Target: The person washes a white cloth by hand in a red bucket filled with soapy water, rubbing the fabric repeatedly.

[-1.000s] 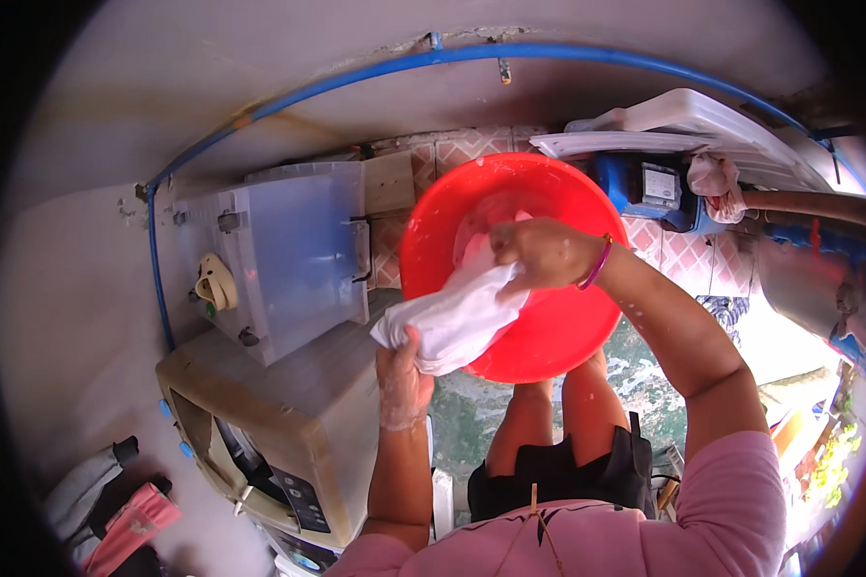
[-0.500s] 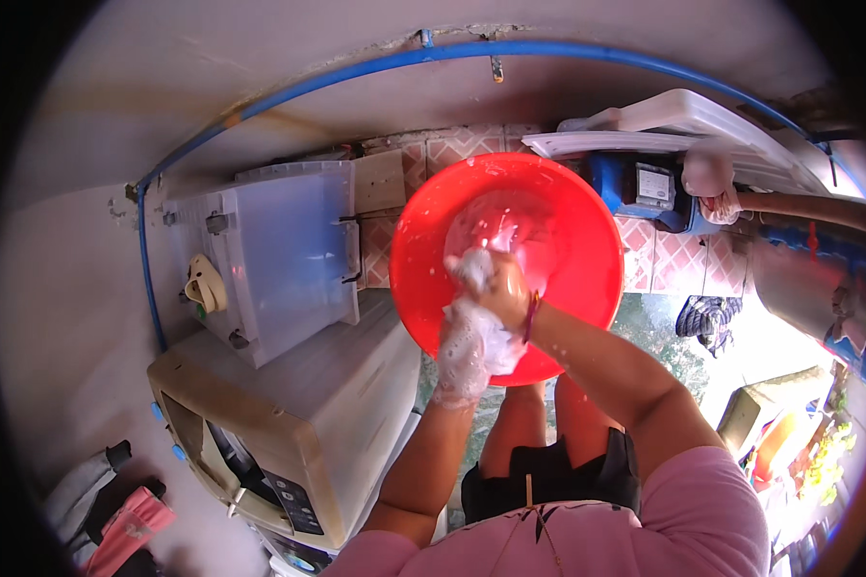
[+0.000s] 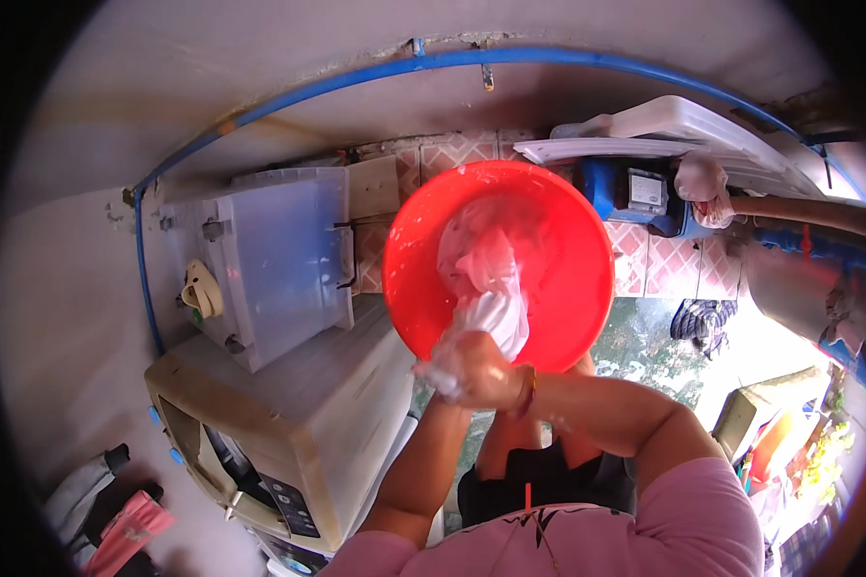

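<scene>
A wet white cloth (image 3: 498, 313) hangs into a large red basin (image 3: 573, 274), which tilts in front of my legs. Soap suds cling to the cloth and to my left hand (image 3: 436, 373), which grips its near end beside the basin's near rim. My right hand (image 3: 491, 370), with a band on its wrist, is closed over the cloth and crosses in front of my left hand. Most of the left fingers lie behind it, and motion blurs both hands. Deeper in the basin, more pale wet fabric (image 3: 467, 250) lies in a heap.
At the left, a clear plastic storage bin (image 3: 284, 264) rests on a beige washing machine (image 3: 260, 423). Behind the basin on the right stand a blue water pump (image 3: 611, 188) and white plastic panels (image 3: 645, 146). A dark striped cloth (image 3: 704, 322) lies on the wet floor.
My right hand has come back toward my body, from the middle of the basin to its near rim. The cloth now stretches out beyond my hands. The basin appears slightly shifted left.
</scene>
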The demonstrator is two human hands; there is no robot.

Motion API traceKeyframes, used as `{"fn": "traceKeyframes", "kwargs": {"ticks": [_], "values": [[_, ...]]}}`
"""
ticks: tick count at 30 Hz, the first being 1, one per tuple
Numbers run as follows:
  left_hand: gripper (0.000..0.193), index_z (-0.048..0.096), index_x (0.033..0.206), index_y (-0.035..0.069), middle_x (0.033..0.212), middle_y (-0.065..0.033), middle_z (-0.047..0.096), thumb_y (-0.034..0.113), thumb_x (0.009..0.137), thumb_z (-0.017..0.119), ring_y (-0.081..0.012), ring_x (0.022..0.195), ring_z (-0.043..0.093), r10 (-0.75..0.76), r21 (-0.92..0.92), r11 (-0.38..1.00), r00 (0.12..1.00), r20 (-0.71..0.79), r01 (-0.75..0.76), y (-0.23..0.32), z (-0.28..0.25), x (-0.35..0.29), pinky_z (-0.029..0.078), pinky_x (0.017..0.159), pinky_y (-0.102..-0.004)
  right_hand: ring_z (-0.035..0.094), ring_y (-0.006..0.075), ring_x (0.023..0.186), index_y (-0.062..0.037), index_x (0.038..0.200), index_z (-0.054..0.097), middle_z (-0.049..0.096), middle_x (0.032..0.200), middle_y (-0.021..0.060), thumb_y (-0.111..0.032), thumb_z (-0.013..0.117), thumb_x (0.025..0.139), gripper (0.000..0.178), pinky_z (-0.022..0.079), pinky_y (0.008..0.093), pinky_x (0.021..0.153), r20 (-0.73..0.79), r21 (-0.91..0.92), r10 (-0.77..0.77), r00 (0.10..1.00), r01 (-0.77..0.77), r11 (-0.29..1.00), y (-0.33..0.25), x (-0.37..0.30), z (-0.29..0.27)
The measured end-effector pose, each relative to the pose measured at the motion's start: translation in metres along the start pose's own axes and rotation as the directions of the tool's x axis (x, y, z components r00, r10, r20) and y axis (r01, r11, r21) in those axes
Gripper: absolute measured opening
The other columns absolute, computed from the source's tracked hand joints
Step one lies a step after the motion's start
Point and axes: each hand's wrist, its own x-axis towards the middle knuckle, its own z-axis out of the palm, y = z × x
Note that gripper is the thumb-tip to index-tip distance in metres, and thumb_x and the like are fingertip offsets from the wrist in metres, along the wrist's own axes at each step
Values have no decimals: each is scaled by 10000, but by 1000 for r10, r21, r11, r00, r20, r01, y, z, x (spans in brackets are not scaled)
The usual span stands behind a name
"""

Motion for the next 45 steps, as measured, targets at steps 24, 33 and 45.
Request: {"fn": "traceKeyframes", "kwargs": {"ticks": [24, 33, 45], "values": [[596, 313, 1360, 72, 1302, -98, 461, 467, 924, 411, -251, 1180, 475, -191, -992, -17, 973, 130, 129, 48, -66, -27, 401, 986, -409, 491, 194, 1126, 9, 1175, 528, 581, 1133, 127, -338, 478, 938, 424, 387, 320, 949, 468, 310, 675, 570, -821, 479, 53, 18, -60], [669, 297, 1349, 56, 1255, -98, 471, 542, 902, 407, -224, 1120, 508, -259, -991, 125, 966, 19, 53, 54, -66, -36, 421, 956, -377, 452, 186, 1159, -9, 1241, 474, 505, 1205, 116, -89, 429, 921, 333, 337, 285, 992, 696, 409, 396, 598, -785, 466, 60, 30, -67], [593, 334, 1326, 26, 1254, -107, 478, 413, 908, 497, -218, 1140, 492, -375, -973, 221, 916, -145, -64, 50, -63, -35, 408, 971, -369, 473, 140, 899, 3, 1005, 562, 531, 935, 56, -325, 428, 951, 358, 380, 285, 844, 726, 283, 509, 462, -876, 391, 38, 53, -95]]}}
